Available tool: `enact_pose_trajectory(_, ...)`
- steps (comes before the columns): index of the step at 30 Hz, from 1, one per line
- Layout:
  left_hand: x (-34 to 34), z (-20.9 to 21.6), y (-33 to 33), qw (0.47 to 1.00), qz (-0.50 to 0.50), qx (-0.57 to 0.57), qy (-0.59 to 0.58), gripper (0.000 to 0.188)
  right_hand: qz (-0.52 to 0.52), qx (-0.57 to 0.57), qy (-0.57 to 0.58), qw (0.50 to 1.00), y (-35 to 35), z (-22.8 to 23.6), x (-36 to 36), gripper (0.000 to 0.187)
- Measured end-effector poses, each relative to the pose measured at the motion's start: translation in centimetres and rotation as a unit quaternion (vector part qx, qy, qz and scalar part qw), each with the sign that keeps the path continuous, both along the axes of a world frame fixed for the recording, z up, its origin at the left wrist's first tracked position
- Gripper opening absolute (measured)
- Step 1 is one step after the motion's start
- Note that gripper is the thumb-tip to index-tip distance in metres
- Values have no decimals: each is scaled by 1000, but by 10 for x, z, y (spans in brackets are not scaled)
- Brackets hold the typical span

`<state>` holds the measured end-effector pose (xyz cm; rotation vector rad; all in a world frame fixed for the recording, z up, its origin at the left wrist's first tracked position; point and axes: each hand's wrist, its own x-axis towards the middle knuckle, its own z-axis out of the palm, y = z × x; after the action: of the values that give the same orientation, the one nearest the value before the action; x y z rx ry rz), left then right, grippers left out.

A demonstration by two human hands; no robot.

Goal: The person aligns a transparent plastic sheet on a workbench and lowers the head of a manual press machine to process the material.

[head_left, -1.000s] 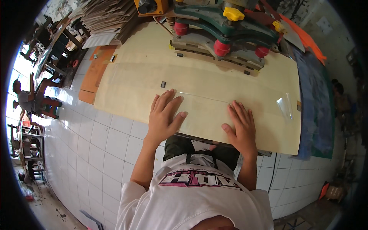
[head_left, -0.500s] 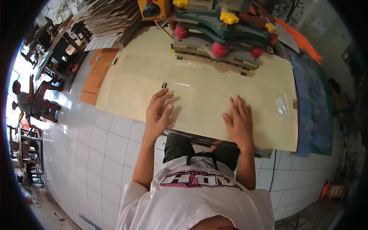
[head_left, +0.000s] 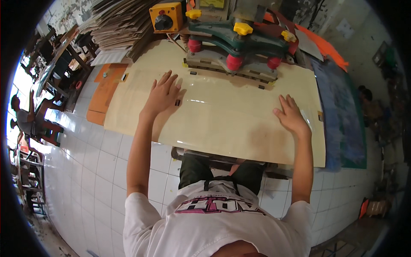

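A wide cream sheet [head_left: 231, 124] covers the table in front of me, with a glossy clear film whose glints show on its surface. My left hand [head_left: 162, 94] is over the sheet's left half, fingers spread and nothing in them. Beside it lies a small dark tab [head_left: 177, 103]. Toward the sheet's right end my right hand [head_left: 294, 116] reaches over it, empty, fingers stretched out. Whether either palm presses on the film, I cannot tell. Beyond the hands stands a press head [head_left: 233, 70] with green arms, red bushings and yellow knobs.
A yellow control box [head_left: 166, 18] with a black dial stands at the back. Left of it rises a stack of brown sheets [head_left: 122, 28]. An orange-brown board [head_left: 105, 94] juts out at the left. Blue sheeting [head_left: 340, 115] lies at the right. A seated person [head_left: 28, 111] is far left.
Both hands have moved apart: the left one went left and farther from me, the right one went right. The view has shifted slightly.
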<state>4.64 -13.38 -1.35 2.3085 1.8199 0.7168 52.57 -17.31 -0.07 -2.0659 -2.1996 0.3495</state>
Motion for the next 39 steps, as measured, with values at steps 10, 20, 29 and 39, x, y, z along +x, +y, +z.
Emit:
enact_pose_trajectory(10, -21, -14, 114, 996, 73, -35, 33, 34, -26, -124, 21, 992, 72, 8, 10, 100)
enact_pose_trajectory(20, -10, -49, 139, 986, 48, 158, 35, 33, 12, -43, 63, 997, 66, -4, 31, 94)
enact_pose_trajectory(29, -5, -25, 133, 989, 37, 142, 10, 34, 60, 68, 89, 992, 73, -20, 36, 84)
enact_pose_trajectory(39, -12, -29, 136, 987, 44, 153, 7, 35, 116, 114, 173, 971, 83, -31, 42, 80)
